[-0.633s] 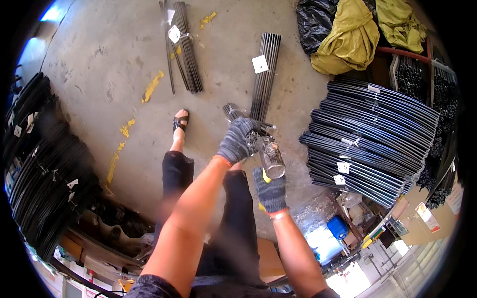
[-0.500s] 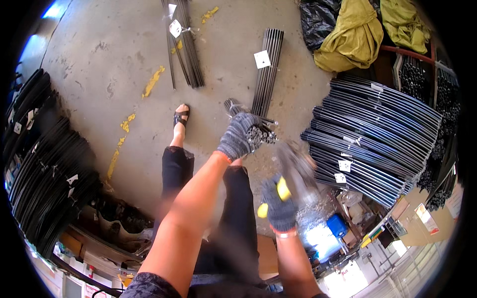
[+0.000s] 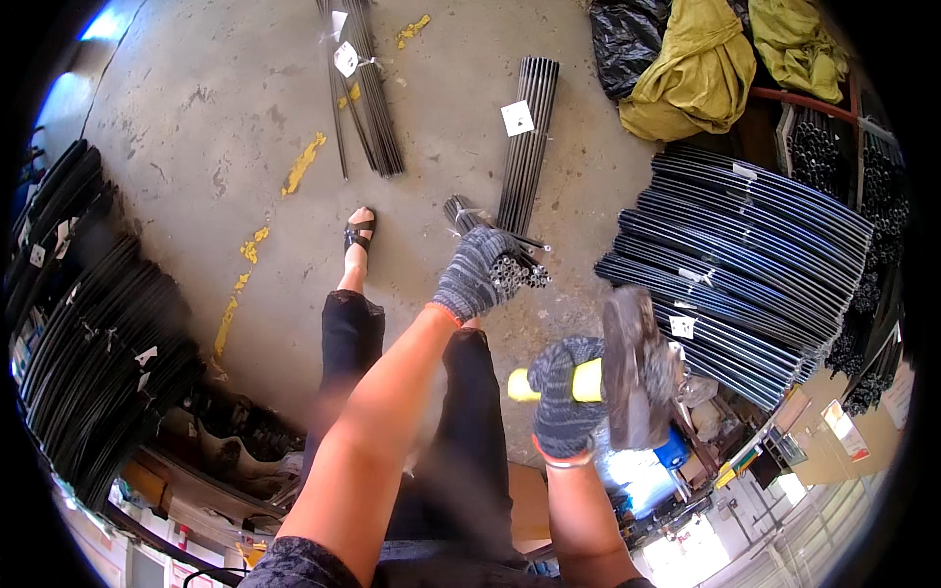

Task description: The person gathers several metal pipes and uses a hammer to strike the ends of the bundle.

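My left hand (image 3: 476,267), in a grey knit glove with an orange cuff, is closed around a bundle of thin dark metal tubes (image 3: 520,271). The tubes' open ends face me, and a few stick out further to the right. Below and to the right, my right hand (image 3: 567,397), gloved the same way, grips the yellow handle of a mallet (image 3: 639,370). Its large, worn, dark brown head stands to the right of that hand, apart from the tubes. Just beyond my left hand, a tied bundle of dark rods (image 3: 529,147) with a white tag lies on the floor.
Another tagged rod bundle (image 3: 377,108) lies further left. Large stacks of dark tubes rise at the right (image 3: 735,265) and left (image 3: 98,363). Yellow cloth (image 3: 691,73) and black plastic (image 3: 627,44) sit at the far right. My sandalled foot (image 3: 360,227) is on the concrete floor.
The mallet, blurred before, now shows sharply, its head raised closer to me and to the right. My left hand and its tubes have hardly moved.
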The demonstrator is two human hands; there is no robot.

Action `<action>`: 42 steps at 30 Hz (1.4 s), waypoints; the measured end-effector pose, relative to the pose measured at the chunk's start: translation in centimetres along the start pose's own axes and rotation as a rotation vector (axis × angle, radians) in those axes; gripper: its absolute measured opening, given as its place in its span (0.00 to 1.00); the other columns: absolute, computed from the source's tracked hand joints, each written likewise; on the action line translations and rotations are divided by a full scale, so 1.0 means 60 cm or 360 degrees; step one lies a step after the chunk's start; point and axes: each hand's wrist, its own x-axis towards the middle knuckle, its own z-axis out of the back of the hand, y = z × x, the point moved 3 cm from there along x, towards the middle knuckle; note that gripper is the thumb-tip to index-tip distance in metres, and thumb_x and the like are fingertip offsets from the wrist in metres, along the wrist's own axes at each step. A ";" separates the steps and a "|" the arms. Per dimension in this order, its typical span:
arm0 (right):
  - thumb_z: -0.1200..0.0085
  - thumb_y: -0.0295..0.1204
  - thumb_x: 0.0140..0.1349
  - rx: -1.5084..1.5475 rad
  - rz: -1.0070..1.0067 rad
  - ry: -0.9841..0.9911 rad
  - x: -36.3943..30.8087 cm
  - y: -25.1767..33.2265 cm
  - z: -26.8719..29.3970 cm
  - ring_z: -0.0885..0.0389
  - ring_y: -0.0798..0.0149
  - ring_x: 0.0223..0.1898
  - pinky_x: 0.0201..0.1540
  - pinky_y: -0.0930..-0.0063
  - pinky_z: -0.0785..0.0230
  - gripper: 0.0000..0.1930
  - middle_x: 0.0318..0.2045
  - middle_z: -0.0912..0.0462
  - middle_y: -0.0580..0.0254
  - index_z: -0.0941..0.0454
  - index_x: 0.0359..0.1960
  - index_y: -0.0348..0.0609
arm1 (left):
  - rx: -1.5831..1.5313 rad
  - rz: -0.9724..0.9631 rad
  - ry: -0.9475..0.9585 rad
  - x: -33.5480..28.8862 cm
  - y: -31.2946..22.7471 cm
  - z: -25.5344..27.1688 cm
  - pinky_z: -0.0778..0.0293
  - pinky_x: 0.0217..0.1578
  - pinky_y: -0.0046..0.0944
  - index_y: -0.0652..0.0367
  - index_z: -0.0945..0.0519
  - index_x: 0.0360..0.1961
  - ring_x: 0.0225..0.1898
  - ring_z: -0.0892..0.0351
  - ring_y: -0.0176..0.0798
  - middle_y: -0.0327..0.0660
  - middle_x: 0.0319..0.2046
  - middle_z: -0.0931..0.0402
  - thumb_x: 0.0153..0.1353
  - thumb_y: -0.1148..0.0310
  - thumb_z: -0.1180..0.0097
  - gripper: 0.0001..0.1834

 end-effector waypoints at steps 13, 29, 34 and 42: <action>0.40 0.29 0.56 -0.0148 -0.0040 -0.0194 0.007 -0.047 -0.002 0.23 0.57 0.33 0.37 0.67 0.30 0.12 0.34 0.21 0.55 0.25 0.39 0.37 | -0.0221 -0.0120 0.0165 0.022 -0.024 0.024 0.31 0.41 0.47 0.56 0.23 0.30 0.37 0.26 0.53 0.46 0.28 0.24 0.41 0.62 0.36 0.15; 0.45 0.24 0.59 -0.0759 0.0530 0.0164 0.042 -0.009 -0.054 0.24 0.69 0.29 0.35 0.78 0.29 0.05 0.27 0.26 0.68 0.28 0.34 0.45 | -0.0239 -0.0304 0.0092 0.014 -0.017 0.034 0.31 0.43 0.48 0.54 0.22 0.29 0.38 0.26 0.54 0.45 0.29 0.24 0.40 0.68 0.36 0.12; 0.43 0.24 0.57 0.0408 -0.0603 -0.0248 -0.024 -0.115 -0.041 0.31 0.70 0.13 0.15 0.75 0.38 0.09 0.18 0.29 0.67 0.32 0.27 0.47 | 0.0083 -0.0175 0.0158 0.022 -0.032 0.039 0.32 0.48 0.47 0.55 0.23 0.40 0.42 0.29 0.56 0.48 0.36 0.26 0.35 0.66 0.32 0.25; 0.47 0.27 0.58 0.1566 -0.1185 -0.0386 0.049 -0.245 -0.047 0.35 0.70 0.12 0.16 0.74 0.40 0.06 0.14 0.34 0.70 0.33 0.27 0.47 | 0.0013 -0.0357 0.1255 0.032 -0.033 0.048 0.47 0.64 0.42 0.55 0.30 0.58 0.61 0.41 0.45 0.38 0.52 0.29 0.41 0.63 0.29 0.39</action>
